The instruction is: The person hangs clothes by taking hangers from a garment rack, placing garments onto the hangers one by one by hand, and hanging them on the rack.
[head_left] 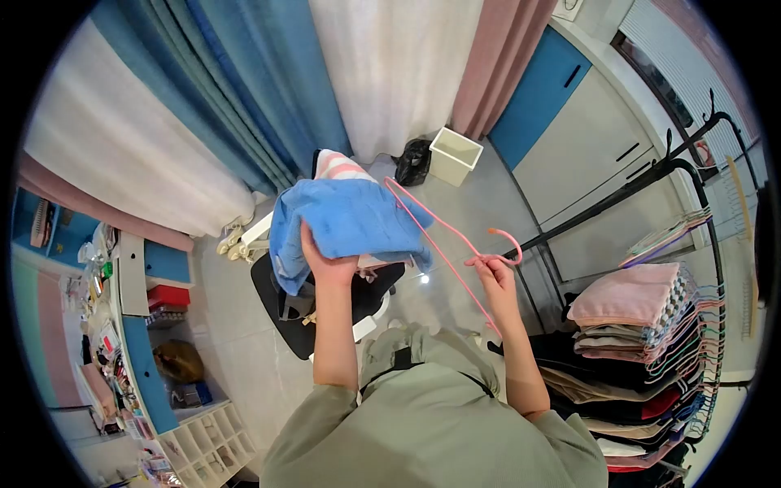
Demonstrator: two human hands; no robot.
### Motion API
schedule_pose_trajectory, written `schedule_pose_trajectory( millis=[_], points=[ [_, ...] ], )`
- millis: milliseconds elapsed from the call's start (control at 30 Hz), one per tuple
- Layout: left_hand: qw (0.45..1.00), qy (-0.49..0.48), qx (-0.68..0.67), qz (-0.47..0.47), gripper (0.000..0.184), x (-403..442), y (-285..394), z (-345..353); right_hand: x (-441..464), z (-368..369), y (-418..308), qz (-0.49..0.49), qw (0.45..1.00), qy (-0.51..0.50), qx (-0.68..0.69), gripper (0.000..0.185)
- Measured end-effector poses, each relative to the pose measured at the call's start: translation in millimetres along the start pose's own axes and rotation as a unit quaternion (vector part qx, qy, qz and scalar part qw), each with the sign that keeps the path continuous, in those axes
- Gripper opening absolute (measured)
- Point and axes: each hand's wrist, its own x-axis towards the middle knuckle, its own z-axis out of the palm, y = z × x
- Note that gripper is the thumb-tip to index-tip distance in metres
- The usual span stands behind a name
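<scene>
A blue garment (350, 215) is draped over my left hand (329, 259), whose fingers are partly hidden under the cloth. In my right hand (491, 267) is a pink hanger (443, 248), pinched near its hook, which points to the right. The hanger's far end reaches the garment's upper right edge. Behind the garment lies a pink-and-white striped cloth (342, 166). A black chair (277, 313) stands below the garment, with other items on it partly covered.
A black rack (602, 203) on the right holds hung clothes (618, 407) and a folded pink pile (622, 297). Ahead are a white bin (455, 154), a black bag (413, 163) and curtains (390, 73). Shelves (146, 358) stand on the left.
</scene>
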Motion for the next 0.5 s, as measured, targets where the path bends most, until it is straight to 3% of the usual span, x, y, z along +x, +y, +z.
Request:
schedule_pose_trajectory(
  millis=[100, 133, 167, 200, 267, 367, 400, 467, 500],
  points=[
    [0.973, 0.068, 0.223, 0.004, 0.032, -11, 1, 7, -1, -12, 3, -0.015, 0.999, 0.031, 0.016, 0.019],
    [0.903, 0.139, 0.393, 0.104, 0.033, -13, -29, 32, -1, -16, 4, -0.013, 0.999, 0.044, 0.019, 0.019],
    [0.79, 0.203, 0.543, 0.199, 0.033, -15, -46, 46, -1, -20, 3, -0.011, 0.998, 0.057, 0.023, 0.019],
    [0.752, 0.203, 0.612, 0.14, 0.051, -21, -46, 47, -1, -24, 3, -0.009, 0.997, 0.071, 0.026, 0.019],
    [0.622, 0.123, 0.765, 0.114, 0.059, -33, -55, 51, 0, -36, 7, -0.023, 0.996, 0.084, 0.017, 0.02],
    [0.532, 0.004, 0.847, -0.005, 0.067, -38, -68, 60, 1, -49, 10, -0.051, 0.993, 0.11, 0.008, 0.023],
    [0.625, -0.025, 0.78, -0.039, 0.061, -45, -70, 49, 0, -53, 9, -0.059, 0.991, 0.12, 0.007, 0.023],
    [0.671, -0.086, 0.72, -0.154, 0.059, -49, -70, 35, -1, -59, 1, -0.04, 0.987, 0.156, 0.017, 0.026],
    [0.686, -0.11, 0.687, -0.213, 0.059, -50, -72, 35, -2, -60, -5, -0.075, 0.982, 0.174, 0.01, 0.026]
  ],
)
